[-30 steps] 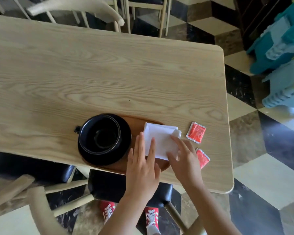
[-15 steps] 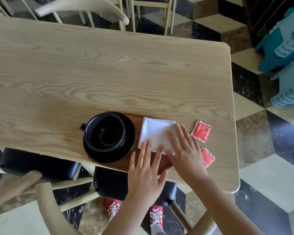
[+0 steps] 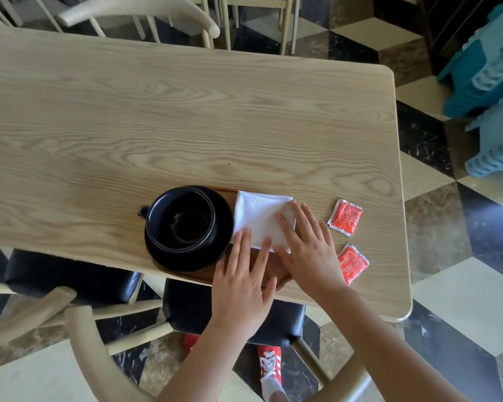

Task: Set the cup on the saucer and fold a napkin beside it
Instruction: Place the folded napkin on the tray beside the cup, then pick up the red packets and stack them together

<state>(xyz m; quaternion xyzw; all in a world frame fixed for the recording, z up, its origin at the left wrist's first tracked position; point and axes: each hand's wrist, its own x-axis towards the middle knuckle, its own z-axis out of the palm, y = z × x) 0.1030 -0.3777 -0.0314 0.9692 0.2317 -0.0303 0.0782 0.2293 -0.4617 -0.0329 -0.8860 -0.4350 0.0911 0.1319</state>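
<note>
Pale wood table, long and round-cornered, over a checkered floor. Chairs with pale frames and black seats along the near and far edges. Blue plastic stools stacked at far right. On the table's near edge, a brown wooden tray, partly covered. Black saucer at the tray's left end, black cup upright on it, handle to the left, inside dark and seemingly empty. White napkin just right of the saucer, folded to a flat square, touching or slightly overlapping the saucer's rim, lying partly on the tray. Left hand flat and open, fingers spread, fingertips on the napkin's near edge, palm over the tray. Right hand likewise flat with fingers apart, pressing down on the napkin's right side. Nothing gripped in either. Two red packets on bare wood right of the napkin, the nearer one just beside the right hand. Red shoes below the table edge.
</note>
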